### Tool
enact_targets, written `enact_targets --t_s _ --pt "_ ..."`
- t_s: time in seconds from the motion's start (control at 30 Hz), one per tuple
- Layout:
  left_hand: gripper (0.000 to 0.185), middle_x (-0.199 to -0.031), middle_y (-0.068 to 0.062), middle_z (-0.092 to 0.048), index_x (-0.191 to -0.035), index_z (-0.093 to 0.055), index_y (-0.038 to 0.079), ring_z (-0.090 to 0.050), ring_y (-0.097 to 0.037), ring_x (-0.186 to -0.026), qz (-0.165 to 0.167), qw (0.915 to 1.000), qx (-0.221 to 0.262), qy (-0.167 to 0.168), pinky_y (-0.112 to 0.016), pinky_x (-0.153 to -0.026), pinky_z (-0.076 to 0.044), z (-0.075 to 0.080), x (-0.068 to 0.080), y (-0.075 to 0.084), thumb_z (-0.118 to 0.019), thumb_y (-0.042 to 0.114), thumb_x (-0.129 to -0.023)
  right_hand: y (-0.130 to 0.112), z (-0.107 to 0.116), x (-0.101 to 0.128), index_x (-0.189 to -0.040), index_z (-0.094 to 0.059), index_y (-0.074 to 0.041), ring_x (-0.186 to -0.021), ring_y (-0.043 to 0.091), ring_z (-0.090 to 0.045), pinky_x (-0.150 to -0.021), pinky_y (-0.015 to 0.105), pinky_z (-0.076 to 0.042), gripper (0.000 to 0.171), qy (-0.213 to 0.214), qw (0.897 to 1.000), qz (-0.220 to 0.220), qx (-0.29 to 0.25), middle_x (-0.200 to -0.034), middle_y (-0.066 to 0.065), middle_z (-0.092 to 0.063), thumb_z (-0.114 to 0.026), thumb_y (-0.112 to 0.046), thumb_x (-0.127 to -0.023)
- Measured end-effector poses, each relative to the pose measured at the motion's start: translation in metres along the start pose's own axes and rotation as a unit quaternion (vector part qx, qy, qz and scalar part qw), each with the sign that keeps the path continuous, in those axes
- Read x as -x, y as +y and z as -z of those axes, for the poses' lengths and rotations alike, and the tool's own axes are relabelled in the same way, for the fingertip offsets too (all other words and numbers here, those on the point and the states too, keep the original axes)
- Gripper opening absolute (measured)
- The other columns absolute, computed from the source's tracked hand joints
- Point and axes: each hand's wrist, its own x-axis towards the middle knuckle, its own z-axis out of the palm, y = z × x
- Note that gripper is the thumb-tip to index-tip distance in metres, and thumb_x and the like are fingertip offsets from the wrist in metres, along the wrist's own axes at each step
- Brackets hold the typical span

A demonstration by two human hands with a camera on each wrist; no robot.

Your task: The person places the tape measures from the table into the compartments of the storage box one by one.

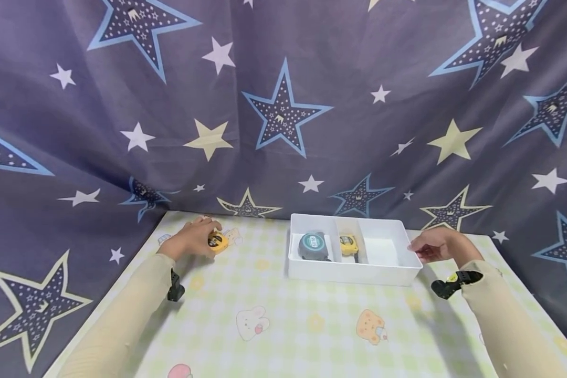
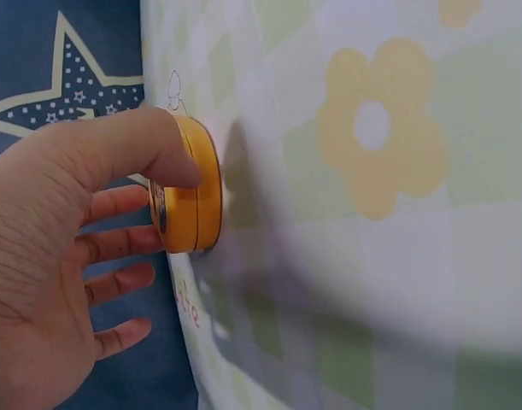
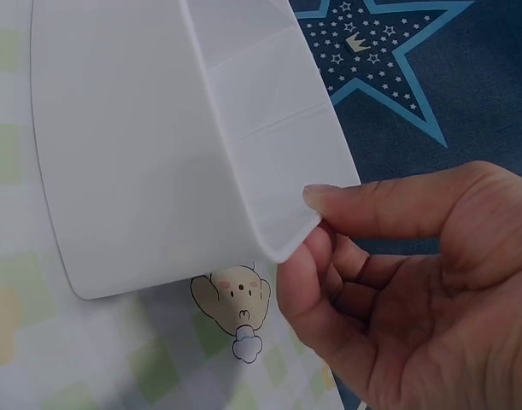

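Note:
At the table's far left, my left hand point(image 1: 196, 239) pinches a yellow tape measure point(image 1: 218, 242) between thumb and fingers. In the left wrist view the thumb lies along the yellow case point(image 2: 207, 184), close over the tablecloth. My right hand point(image 1: 434, 244) pinches the right end wall of a white divided box point(image 1: 349, 272), thumb over the rim and fingers outside, as the right wrist view shows. A grey tape measure with a teal label point(image 1: 314, 245) lies in the box's left compartment, and a smaller yellow tape measure point(image 1: 348, 245) in the narrow middle one.
A light green checked tablecloth point(image 1: 307, 336) with cartoon animals and flowers covers the table. Right behind the table's back edge hangs a dark blue curtain point(image 1: 184, 173) with stars, which also runs along both sides. The box stands near that back edge.

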Motion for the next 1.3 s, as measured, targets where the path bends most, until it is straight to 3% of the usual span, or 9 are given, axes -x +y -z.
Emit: enact_targets --t_s 0.3,0.6,0.77,0.9,1.03,1.17,1.3 --pt "0.067 -0.123 -0.014 -0.062 -0.123 -0.064 0.008 -0.054 -0.034 -0.111 -0.014 0.9988 -0.013 0.044 -0.064 -0.098 -0.042 0.0 -0.009 -0.001 -0.087 0.028 -0.064 -0.003 0.006 0.008 -0.082 -0.062 -0.012 -0.07 0.005 -0.058 -0.071 0.018 -0.056 0.013 0.004 1.0 0.003 -0.005 -0.076 -0.002 -0.058 -0.061 -0.008 -0.095" --pt "0.073 -0.142 -0.021 -0.055 -0.133 -0.061 0.006 -0.045 -0.048 -0.134 -0.014 0.9995 -0.007 0.026 -0.07 -0.109 -0.034 -0.003 -0.013 -0.004 -0.086 0.026 -0.067 -0.003 0.006 0.003 -0.081 -0.061 -0.012 -0.07 0.005 -0.057 -0.071 0.018 -0.056 0.015 0.006 1.0 0.007 -0.001 -0.075 -0.002 -0.058 -0.06 -0.008 -0.095" --pt "0.072 -0.134 -0.017 -0.06 -0.132 -0.062 0.007 -0.051 -0.04 -0.121 -0.006 0.9997 -0.005 0.021 -0.065 -0.103 -0.039 -0.004 -0.013 -0.01 -0.084 0.023 -0.065 -0.009 0.007 0.0 -0.082 -0.061 -0.011 -0.071 0.006 -0.057 -0.071 0.018 -0.055 0.015 0.005 1.0 0.004 0.007 -0.075 -0.002 -0.058 -0.059 -0.008 -0.096" --pt "0.062 -0.116 -0.012 -0.067 -0.122 -0.067 0.007 -0.054 -0.03 -0.101 -0.018 0.9986 -0.003 0.05 -0.051 -0.086 -0.045 -0.007 -0.011 -0.014 -0.083 0.027 -0.066 -0.012 0.005 0.0 -0.082 -0.061 -0.011 -0.07 0.006 -0.056 -0.07 0.018 -0.055 0.014 0.012 1.0 0.0 0.01 -0.075 -0.002 -0.058 -0.059 -0.007 -0.095" --pt "0.05 -0.1 -0.008 -0.066 -0.107 -0.068 0.007 -0.052 -0.024 -0.088 -0.027 0.9968 0.011 0.074 -0.039 -0.072 -0.043 -0.017 -0.004 -0.016 -0.083 0.033 -0.067 -0.007 -0.004 -0.002 -0.081 -0.06 -0.011 -0.068 0.006 -0.056 -0.068 0.018 -0.055 0.014 0.012 1.0 -0.002 0.002 -0.073 -0.001 -0.057 -0.061 -0.006 -0.094" --pt "0.05 -0.099 -0.008 -0.065 -0.102 -0.067 0.007 -0.051 -0.024 -0.089 -0.024 0.9967 0.011 0.077 -0.037 -0.071 -0.043 -0.021 -0.002 -0.016 -0.084 0.037 -0.067 -0.002 -0.008 -0.002 -0.08 -0.06 -0.011 -0.068 0.007 -0.056 -0.068 0.018 -0.055 0.015 0.012 1.0 0.001 0.003 -0.073 -0.001 -0.057 -0.061 -0.006 -0.094" --pt "0.052 -0.099 -0.008 -0.064 -0.102 -0.066 0.008 -0.051 -0.025 -0.09 -0.021 0.9967 0.013 0.078 -0.04 -0.075 -0.044 -0.015 -0.005 -0.013 -0.084 0.038 -0.064 -0.001 -0.005 0.0 -0.081 -0.062 -0.01 -0.069 0.008 -0.057 -0.068 0.019 -0.055 0.014 0.021 1.0 -0.001 0.008 -0.074 -0.001 -0.057 -0.061 -0.007 -0.095"
